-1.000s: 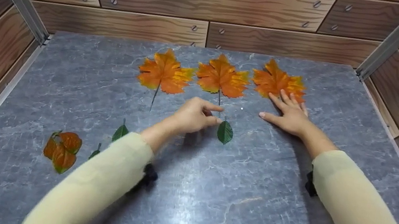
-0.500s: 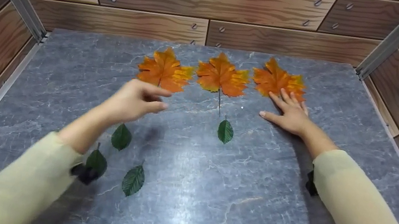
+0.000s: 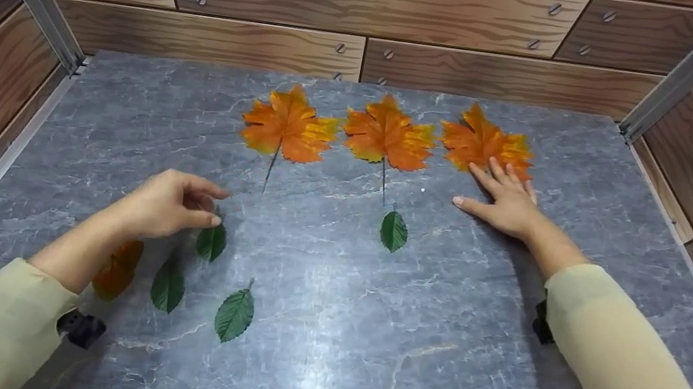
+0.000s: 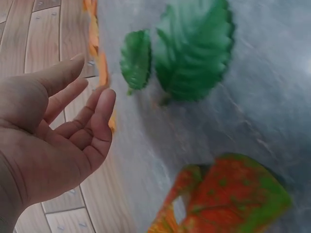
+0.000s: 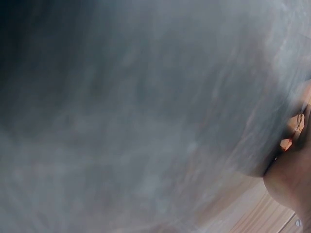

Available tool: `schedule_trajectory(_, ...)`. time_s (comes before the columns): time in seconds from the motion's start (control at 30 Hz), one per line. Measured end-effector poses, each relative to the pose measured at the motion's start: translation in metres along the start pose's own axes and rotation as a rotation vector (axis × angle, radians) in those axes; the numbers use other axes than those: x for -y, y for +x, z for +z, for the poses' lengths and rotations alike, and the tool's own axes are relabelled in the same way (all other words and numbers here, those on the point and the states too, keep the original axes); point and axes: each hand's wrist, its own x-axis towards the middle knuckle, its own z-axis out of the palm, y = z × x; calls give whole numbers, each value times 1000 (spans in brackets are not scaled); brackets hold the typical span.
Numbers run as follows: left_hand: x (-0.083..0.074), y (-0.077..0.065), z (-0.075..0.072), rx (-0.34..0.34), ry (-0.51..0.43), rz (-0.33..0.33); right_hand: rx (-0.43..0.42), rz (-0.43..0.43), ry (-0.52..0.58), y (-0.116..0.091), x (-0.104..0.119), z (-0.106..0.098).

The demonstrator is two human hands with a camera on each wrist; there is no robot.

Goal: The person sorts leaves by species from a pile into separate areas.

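Green leaf (image 3: pixel 211 243), one: flat on the tabletop (image 3: pixel 320 286), stem end just under the thumb of the left hand (image 3: pixel 165 206) as seen from the head.

Left hand, pale sleeve: raised, fingers loosely bent, thumb and forefinger parted with a bare gap between; holds nothing.

Right hand (image 3: pixel 504 203), matching sleeve: fingers spread, thumb out to the side, fingertips resting on the lower edge of the rightmost orange leaf (image 3: pixel 476 138).

Middle orange leaf (image 3: pixel 389 134) and leftmost orange leaf (image 3: pixel 288 125): in a row with it, stems towards the wearer.

Further green leaves, three: lower left one (image 3: pixel 168 288), lower middle one (image 3: pixel 234 316), and one beneath the middle stem (image 3: pixel 394 232).

Mottled red leaf (image 3: pixel 118 274): partly hidden behind the left forearm in the head view; the left wrist view shows more of it, green-edged, folded beside a second piece, and sets the left hand visibly apart from two green leaves.

Right wrist view: mostly blurred grey surface, part of the right hand at the edge, a little orange showing through a gap.
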Motion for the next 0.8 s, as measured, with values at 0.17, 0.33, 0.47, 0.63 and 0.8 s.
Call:
schedule_trajectory(0.17, 5, -1, 5, 30, 52, -37, -1, 2, -2, 0, -1, 1)
schedule_trajectory(0.33, 6, 0, 9, 39, 115, -84, -2, 5, 2, 0, -1, 2)
schedule_trajectory(0.47, 7, 2, 14, 38, 156, -101, -5, 4, 1, 0, -2, 2)
schedule_trajectory(0.63, 7, 3, 20, 16, 197, -84, -7, 2, 12, -1, -2, 1)
schedule_trajectory(0.8, 7, 4, 23, -7, 218, -82, -10, 4, 8, 0, -1, 1)
